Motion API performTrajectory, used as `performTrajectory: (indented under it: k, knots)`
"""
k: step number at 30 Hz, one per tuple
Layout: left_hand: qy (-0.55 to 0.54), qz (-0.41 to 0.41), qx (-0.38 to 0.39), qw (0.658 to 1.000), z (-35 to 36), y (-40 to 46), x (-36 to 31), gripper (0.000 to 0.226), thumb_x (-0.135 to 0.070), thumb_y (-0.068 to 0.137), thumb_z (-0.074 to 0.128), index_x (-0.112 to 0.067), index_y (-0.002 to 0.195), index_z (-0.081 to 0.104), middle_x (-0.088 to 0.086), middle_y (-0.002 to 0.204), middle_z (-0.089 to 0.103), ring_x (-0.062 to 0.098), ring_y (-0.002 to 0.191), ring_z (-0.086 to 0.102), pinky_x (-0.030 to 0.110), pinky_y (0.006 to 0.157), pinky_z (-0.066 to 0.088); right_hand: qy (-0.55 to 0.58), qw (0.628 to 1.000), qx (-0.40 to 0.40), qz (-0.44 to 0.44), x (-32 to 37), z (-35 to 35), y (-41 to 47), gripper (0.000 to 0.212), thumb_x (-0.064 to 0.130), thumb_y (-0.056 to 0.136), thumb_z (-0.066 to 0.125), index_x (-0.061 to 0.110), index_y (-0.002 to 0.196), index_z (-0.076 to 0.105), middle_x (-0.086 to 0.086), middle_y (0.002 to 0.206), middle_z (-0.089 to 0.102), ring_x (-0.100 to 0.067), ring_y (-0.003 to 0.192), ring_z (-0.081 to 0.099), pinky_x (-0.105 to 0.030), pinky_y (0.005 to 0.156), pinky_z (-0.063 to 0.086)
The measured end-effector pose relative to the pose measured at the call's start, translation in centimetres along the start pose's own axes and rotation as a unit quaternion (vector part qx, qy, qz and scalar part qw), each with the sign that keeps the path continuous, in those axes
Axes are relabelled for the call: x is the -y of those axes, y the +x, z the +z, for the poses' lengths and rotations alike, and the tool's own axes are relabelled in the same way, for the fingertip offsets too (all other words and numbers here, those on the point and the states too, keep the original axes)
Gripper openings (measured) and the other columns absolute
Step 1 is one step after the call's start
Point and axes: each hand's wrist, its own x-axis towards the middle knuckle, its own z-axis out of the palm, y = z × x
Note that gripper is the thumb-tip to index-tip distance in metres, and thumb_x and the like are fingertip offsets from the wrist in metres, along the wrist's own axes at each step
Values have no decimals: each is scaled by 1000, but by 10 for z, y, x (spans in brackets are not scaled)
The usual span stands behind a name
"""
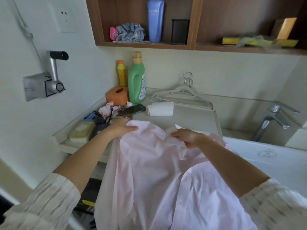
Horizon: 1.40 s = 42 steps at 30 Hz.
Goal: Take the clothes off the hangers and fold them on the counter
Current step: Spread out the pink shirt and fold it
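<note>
The pale pink button-up shirt (149, 171) was spread across the front of the desk (191, 118), collar end toward the wall, with its lower half hanging off the near edge toward the person. The left hand (122, 127) had hold of the shirt's left shoulder — thumb on top of the fabric, the other fingers tucked under it, so I couldn't see how they lay. The right hand (187, 137) was at the collar (171, 130), its fingers curled and pinching the fold of cloth by the placket. Both sleeves of the person's own white top were bunched at the elbows.

Behind the shirt, well apart from it, a few pale plastic hangers (184, 95) were stacked flat against the back wall, no clothes on them. Just in front of them lay a roll of white paper (160, 109) on its side. To the left was a dark phone (133, 109), an orange tissue holder (118, 95), a green detergent bottle (137, 80) and a smaller yellow bottle (121, 73) — all crowded in the corner. A bar of soap in a dish (81, 131) sat at the left edge. The faucet (272, 118) was off to the right over the white basin (265, 155).
</note>
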Motion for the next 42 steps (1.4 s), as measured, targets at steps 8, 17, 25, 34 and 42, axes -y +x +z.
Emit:
performTrajectory:
  k: [8, 17, 25, 34, 42]
  knots:
    - [38, -75, 0, 996, 10, -9, 30, 34, -18, 82, 69, -8, 113, 63, 9, 115, 63, 23, 101, 60, 29, 79, 45, 17, 995, 20, -99, -27, 9, 20, 18, -7, 89, 52, 6, 92, 65, -6, 85, 68, -20, 78, 64, -33, 77, 51]
    - [-26, -82, -19, 996, 15, -16, 33, 30, -31, 90, 62, -11, 113, 65, 3, 107, 65, 19, 97, 61, 27, 82, 43, 140, 977, 5, -160, -12, -2, 44, 11, 2, 94, 52, 3, 94, 63, -6, 77, 70, -19, 71, 67, -31, 67, 56]
    - [83, -182, 68, 977, 8, -25, 45, 22, -26, 90, 61, -8, 81, 70, 1, 74, 60, 14, 71, 56, 21, 61, 39, 180, 972, -17, -151, 8, -14, 74, 65, 40, 45, 93, 6, 94, 70, -12, 90, 70, -26, 82, 67, -41, 79, 54]
    - [186, -98, -199, 957, 10, -18, 40, 11, -14, 93, 48, -14, 91, 58, 3, 86, 62, 23, 84, 59, 34, 75, 48, 235, 963, -64, -114, 26, 1, 99, 25, 9, 85, 67, 0, 108, 61, -12, 88, 66, -28, 85, 61, -43, 90, 48]
    - [225, -197, -81, 951, 38, -8, 25, 19, -33, 92, 56, -18, 86, 67, 0, 89, 65, 15, 80, 59, 24, 71, 45, 211, 969, -82, -103, 37, -3, 103, 43, 11, 86, 68, -1, 125, 53, -17, 105, 64, -30, 95, 62, -43, 93, 48]
